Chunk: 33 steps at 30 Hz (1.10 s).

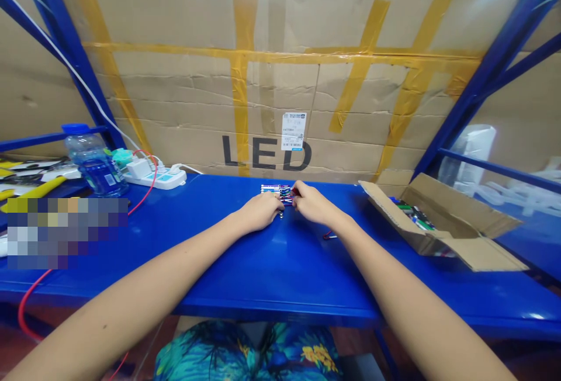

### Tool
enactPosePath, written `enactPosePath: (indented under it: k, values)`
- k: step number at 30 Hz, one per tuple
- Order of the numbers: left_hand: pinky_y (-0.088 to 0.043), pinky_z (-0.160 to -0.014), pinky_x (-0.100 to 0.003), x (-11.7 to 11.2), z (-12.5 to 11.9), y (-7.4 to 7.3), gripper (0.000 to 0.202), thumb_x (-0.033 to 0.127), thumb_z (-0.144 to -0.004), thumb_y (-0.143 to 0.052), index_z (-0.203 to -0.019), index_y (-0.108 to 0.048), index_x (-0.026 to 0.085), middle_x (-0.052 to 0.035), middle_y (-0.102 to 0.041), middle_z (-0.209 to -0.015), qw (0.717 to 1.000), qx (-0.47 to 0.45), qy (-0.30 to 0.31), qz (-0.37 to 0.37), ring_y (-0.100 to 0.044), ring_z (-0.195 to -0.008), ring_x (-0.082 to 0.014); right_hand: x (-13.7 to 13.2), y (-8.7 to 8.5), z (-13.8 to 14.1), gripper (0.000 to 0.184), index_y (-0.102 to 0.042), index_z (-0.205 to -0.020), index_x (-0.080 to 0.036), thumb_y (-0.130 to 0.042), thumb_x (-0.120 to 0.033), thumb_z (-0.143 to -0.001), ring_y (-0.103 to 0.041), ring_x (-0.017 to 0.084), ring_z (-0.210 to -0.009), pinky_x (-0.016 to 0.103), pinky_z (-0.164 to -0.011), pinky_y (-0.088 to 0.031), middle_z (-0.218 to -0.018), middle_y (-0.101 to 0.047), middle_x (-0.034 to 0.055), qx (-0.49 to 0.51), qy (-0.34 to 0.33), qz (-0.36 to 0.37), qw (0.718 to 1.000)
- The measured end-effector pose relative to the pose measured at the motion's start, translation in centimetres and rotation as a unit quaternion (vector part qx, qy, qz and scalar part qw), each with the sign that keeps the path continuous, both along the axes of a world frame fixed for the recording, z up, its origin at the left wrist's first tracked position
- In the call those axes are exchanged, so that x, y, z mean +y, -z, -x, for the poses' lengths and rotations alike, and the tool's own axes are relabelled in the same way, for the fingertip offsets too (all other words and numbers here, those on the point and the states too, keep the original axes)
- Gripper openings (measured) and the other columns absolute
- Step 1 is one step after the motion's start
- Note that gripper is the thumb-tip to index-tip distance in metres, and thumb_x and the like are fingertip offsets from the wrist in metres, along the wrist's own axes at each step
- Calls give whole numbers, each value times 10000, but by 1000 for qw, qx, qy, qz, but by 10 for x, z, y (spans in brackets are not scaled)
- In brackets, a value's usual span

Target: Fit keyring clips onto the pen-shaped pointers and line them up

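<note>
Both my arms reach forward over a blue table [272, 264]. My left hand [262, 211] and my right hand [312, 203] meet at a small row of batteries [276, 190] lying on the table near the cardboard wall. Both hands have their fingers curled and pinched on batteries in that cluster; the exact pieces are too small to tell apart. A small red-tipped piece [328, 236] lies on the table just right of my right wrist.
An open cardboard box [442, 223] with more batteries stands at the right. At the left are a water bottle [94, 162], a white power strip [155, 176] with a red wire [144, 197], and yellow-handled tools [35, 188]. A taped cardboard sheet marked LED [267, 106] forms the back wall.
</note>
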<state>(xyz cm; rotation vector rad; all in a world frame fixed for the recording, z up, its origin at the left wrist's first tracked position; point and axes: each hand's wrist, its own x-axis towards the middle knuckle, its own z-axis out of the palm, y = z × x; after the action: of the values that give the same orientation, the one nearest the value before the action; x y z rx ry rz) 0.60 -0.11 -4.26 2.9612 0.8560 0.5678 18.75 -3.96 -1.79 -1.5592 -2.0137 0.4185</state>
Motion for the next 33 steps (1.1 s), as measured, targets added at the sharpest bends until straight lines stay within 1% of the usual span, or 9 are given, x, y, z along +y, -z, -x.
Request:
enactPosePath:
  k: [3, 9, 11, 13, 16, 18, 22, 25, 33]
  values:
    - [-472, -714, -322, 2, 0, -4, 199, 106, -823, -488, -816, -675, 176, -94, -689, -871, 999, 41, -11, 11, -639, -828, -236, 2, 6, -1, 172, -497, -847, -189, -444, -56, -752, -519, 172, -672, 262, -602, -360, -765, -629, 49, 3, -39, 38, 999]
    - [-400, -528, -268, 1, 4, -13, 80, 133, -758, -540, -722, -586, 188, -31, -662, -703, 990, 46, -36, 125, -597, -617, -180, 9, 16, -2, 188, -580, -909, -174, -448, -105, -794, -550, 196, -837, 320, -786, -407, -1020, -661, 89, 2, -96, 53, 994]
    - [-404, -549, -270, -2, 5, -16, 84, 122, -744, -546, -722, -590, 190, -21, -665, -701, 992, 38, -30, 114, -601, -628, -179, 10, 16, -2, 179, -593, -906, -167, -449, -136, -805, -546, 198, -849, 331, -804, -399, -1028, -656, 89, 10, -105, 57, 993]
    - [-409, -593, -285, -4, 6, -17, 94, 117, -747, -547, -705, -593, 188, -25, -661, -690, 997, 35, -24, 59, -600, -641, -185, 10, 14, -3, 149, -590, -851, -165, -456, -148, -789, -531, 188, -808, 324, -774, -394, -956, -652, 71, 31, -116, 64, 991]
    - [-408, -635, -297, -6, 7, -19, 89, 161, -794, -556, -717, -595, 181, -37, -658, -709, 999, 13, -28, -8, -599, -670, -191, 10, 11, -6, 99, -544, -785, -174, -453, -153, -753, -461, 147, -643, 286, -641, -364, -725, -573, 7, 101, -140, 108, 979]
    - [-410, -639, -289, -8, 8, -21, 93, 207, -843, -545, -779, -604, 178, -43, -668, -773, 999, -29, -37, -11, -604, -714, -189, 10, 10, -10, 86, -527, -804, -176, -453, -182, -760, -403, 126, -566, 268, -566, -325, -636, -484, -27, 152, -156, 153, 964]
    - [-424, -644, -269, -11, 7, -23, 118, 259, -888, -542, -851, -610, 169, -42, -667, -848, 991, -125, -52, 12, -599, -755, -164, 11, 12, -14, 149, -546, -879, -168, -488, -286, -807, -396, 113, -564, 256, -541, -318, -663, -457, -27, 224, -189, 198, 935]
    - [-446, -682, -279, -13, 6, -21, 102, 254, -891, -553, -881, -607, 168, -39, -657, -864, 988, -152, -32, 7, -596, -776, -159, 12, 16, -12, 160, -528, -814, -175, -534, -334, -803, -409, 110, -580, 264, -564, -335, -694, -469, -18, 259, -221, 197, 919]
    - [-472, -790, -309, -14, 7, -20, 81, 205, -913, -526, -929, -600, 175, -50, -641, -955, 988, -151, 26, 1, -597, -888, -169, 12, 16, -11, 201, -516, -773, -177, -573, -365, -816, -420, 112, -601, 278, -610, -347, -691, -462, -24, 265, -257, 154, 916]
